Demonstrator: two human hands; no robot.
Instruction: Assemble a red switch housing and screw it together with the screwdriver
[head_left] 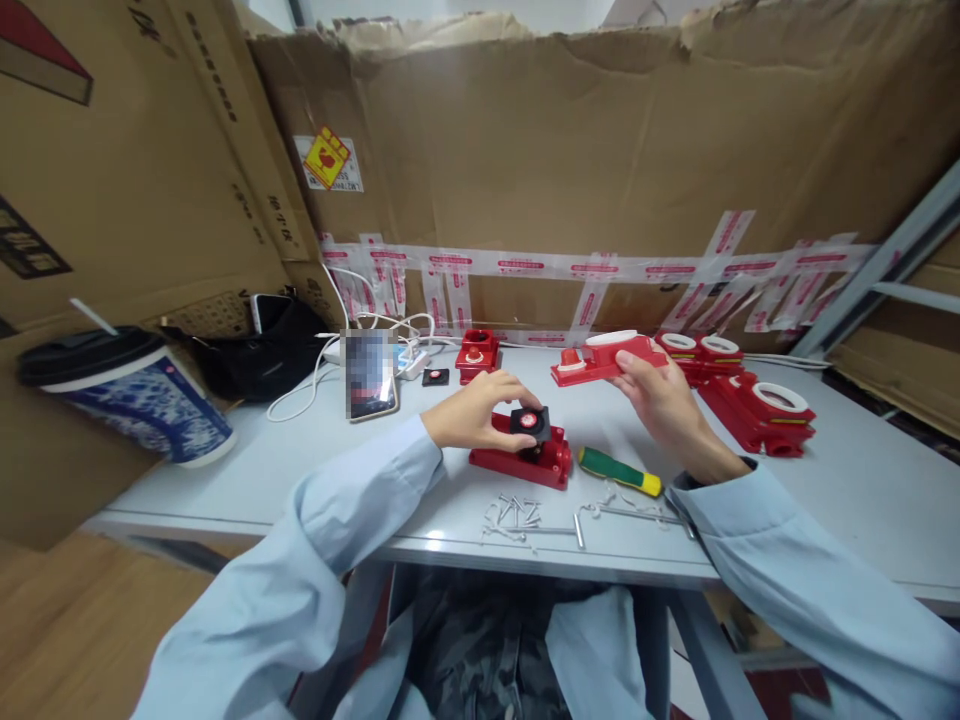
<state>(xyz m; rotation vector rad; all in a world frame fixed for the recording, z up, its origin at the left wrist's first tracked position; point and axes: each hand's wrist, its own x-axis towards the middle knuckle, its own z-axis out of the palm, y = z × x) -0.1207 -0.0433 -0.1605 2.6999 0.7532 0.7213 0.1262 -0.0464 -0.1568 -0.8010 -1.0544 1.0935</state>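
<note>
My left hand (pixel 499 415) pinches a small black square part (pixel 529 425) with a red and white round centre. That part sits over an open red plastic housing (pixel 517 465) on the table; whether the two touch is hard to tell. In my right hand (pixel 664 410) is a red plastic cover (pixel 592 366) with a white ring and a red knob, raised off the table. A green and yellow screwdriver (pixel 619 470) lies between the housing and my right forearm. Several loose screws (pixel 517 510) and a metal T-shaped tool (pixel 551 532) are near the front edge.
Red units with white rings (pixel 776 400) stand at the right. A smaller red housing (pixel 478 355), another black square part (pixel 435 377), a phone (pixel 371 375) and white cables are behind. A large cup (pixel 142 395) and black bag (pixel 251 350) stand left; cardboard (pixel 600 150) walls the back.
</note>
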